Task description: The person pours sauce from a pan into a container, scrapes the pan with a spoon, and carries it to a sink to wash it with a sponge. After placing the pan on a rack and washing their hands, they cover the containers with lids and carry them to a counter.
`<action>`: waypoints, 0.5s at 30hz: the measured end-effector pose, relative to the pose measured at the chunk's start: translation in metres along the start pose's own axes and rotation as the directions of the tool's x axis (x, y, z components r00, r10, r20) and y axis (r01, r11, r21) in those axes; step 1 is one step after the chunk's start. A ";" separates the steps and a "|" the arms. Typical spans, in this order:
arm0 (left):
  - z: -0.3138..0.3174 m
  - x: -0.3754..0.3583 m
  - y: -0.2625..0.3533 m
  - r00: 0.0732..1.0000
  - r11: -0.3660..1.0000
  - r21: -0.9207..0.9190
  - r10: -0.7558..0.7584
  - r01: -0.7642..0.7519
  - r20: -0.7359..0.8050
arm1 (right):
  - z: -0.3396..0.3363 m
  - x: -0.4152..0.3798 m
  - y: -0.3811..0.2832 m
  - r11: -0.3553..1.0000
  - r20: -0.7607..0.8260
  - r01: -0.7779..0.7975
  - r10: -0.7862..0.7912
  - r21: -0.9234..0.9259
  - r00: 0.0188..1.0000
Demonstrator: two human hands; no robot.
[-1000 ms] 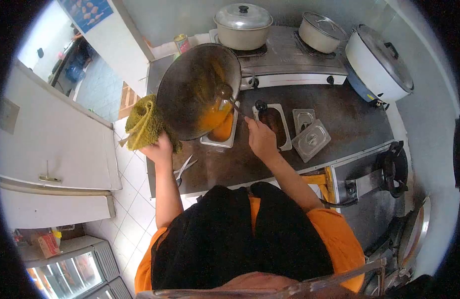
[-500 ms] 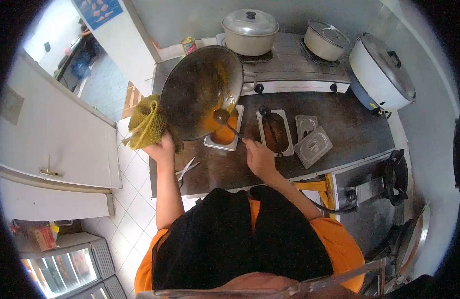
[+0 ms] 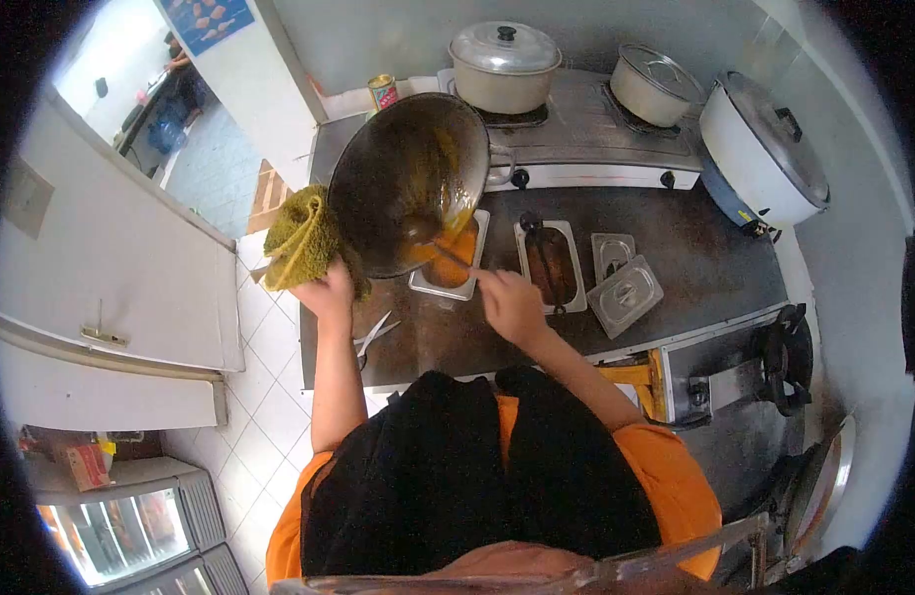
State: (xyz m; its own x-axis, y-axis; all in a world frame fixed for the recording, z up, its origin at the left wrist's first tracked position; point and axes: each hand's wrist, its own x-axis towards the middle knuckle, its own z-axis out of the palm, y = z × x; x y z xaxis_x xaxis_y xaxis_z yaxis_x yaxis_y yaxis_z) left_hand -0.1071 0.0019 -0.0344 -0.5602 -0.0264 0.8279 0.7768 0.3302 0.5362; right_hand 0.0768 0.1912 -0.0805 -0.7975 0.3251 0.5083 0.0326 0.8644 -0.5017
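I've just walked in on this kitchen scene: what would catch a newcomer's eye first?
Probably the big dark wok, tipped over a metal container of bright orange sauce on the counter. The left hand steadies it through a green cloth, while the right hand holds a ladle reaching into it. Next, perhaps, the large white pot with its lid on, at the counter's far right.

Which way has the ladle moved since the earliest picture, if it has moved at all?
Yes: judged against the left stove knob, the ladle has moved to the left and lower in the view.
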 end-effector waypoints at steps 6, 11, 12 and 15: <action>-0.002 0.004 0.003 0.997 0.997 -0.010 0.077 -0.077 0.007 | -0.002 -0.013 0.031 0.982 0.103 0.120 -0.105 -0.146 0.989; -0.002 -0.003 -0.002 0.999 0.999 -0.030 -0.032 0.032 0.023 | -0.002 -0.002 0.015 0.965 0.055 0.239 -0.235 -0.110 0.971; -0.002 -0.001 0.000 1.000 1.000 -0.013 -0.008 0.009 0.020 | 0.000 0.001 0.013 0.949 0.068 0.307 -0.302 -0.073 0.951; -0.002 0.003 0.007 1.000 1.000 0.016 0.008 -0.008 0.016 | -0.010 -0.004 0.034 0.965 0.100 0.219 -0.206 -0.142 0.973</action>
State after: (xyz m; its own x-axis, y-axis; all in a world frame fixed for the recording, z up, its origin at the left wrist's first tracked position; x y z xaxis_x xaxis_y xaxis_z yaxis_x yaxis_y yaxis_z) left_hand -0.1029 0.0025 -0.0282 -0.5587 -0.0084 0.8293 0.7766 0.3458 0.5267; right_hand 0.0873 0.2232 -0.0931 -0.8431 0.0998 0.5285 -0.0579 0.9601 -0.2736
